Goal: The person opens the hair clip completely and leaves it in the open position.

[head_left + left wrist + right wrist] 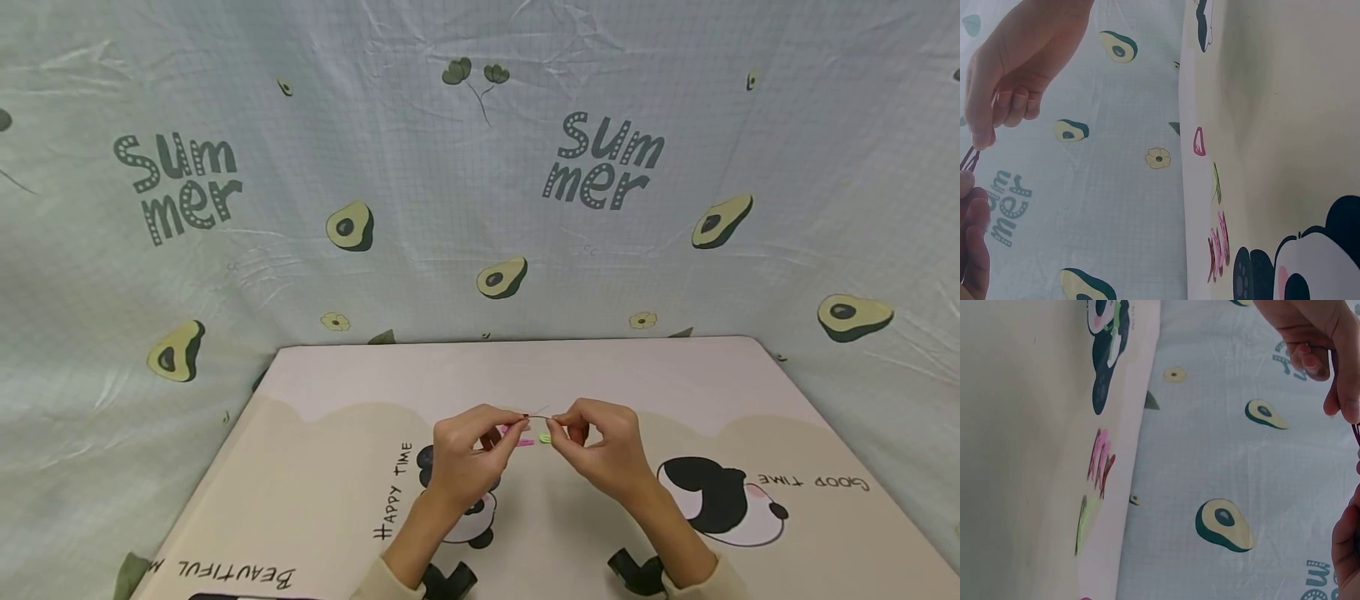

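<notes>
Above the table, both hands meet at a thin dark red hair clip (pixel 970 160). My left hand (pixel 467 454) pinches one end between thumb and index finger. At the opposite end my right hand (pixel 606 450) pinches it the same way. In the head view the clip shows as a slim line spanning the small space between the fingertips. Below and beyond the hands lie several more hair clips: pink clips (pixel 1223 237), a green clip (pixel 1217 182), and a red clip (pixel 1199 142) set apart from the rest. The hands partly cover these in the head view.
The table (pixel 315 467) has a cream top printed with pandas and lettering. Behind it hangs a pale curtain (pixel 420 167) with avocado and "summer" prints. Dark wrist mounts (pixel 637 572) sit at both sleeves.
</notes>
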The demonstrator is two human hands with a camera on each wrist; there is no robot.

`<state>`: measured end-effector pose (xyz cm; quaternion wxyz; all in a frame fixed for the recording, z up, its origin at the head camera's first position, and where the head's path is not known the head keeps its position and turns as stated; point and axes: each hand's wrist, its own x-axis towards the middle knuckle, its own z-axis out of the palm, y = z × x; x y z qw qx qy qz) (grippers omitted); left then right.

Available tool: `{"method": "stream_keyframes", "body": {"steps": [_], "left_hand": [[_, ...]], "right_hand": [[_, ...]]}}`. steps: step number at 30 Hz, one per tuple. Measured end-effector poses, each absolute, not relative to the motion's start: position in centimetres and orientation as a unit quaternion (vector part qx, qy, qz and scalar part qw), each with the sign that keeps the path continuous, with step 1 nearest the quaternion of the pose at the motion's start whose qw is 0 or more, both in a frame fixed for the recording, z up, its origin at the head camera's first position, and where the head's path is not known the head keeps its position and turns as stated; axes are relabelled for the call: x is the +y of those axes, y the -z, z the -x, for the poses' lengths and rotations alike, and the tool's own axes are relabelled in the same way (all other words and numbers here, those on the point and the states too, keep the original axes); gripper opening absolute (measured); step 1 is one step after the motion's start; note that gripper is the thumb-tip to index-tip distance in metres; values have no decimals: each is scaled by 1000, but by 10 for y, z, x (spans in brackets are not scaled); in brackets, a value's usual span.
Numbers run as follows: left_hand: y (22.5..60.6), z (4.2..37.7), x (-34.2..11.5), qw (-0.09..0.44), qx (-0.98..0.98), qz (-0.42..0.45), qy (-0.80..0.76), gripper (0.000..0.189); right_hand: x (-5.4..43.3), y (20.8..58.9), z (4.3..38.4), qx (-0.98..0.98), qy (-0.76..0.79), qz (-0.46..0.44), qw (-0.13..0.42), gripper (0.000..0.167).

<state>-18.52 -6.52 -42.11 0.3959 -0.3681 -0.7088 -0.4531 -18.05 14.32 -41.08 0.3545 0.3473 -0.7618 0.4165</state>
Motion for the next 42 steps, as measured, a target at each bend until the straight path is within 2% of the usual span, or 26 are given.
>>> {"method": "stream_keyframes", "body": {"steps": [20,28,35,42], "left_hand": [[422,187,-65,395,-718,365,442,11],[422,187,-66,388,-731,356,434,17],[421,188,-65,379,-739,351,431,16],[422,188,-63,376,-743,350,429,17]], "right_hand": [[145,414,184,-770,-413,-335,352,23],[149,414,186,-781,-408,-335,335,10],[150,411,186,-798,-392,-322,325,18],[155,409,188,-798,-383,-333,325,11]]}}
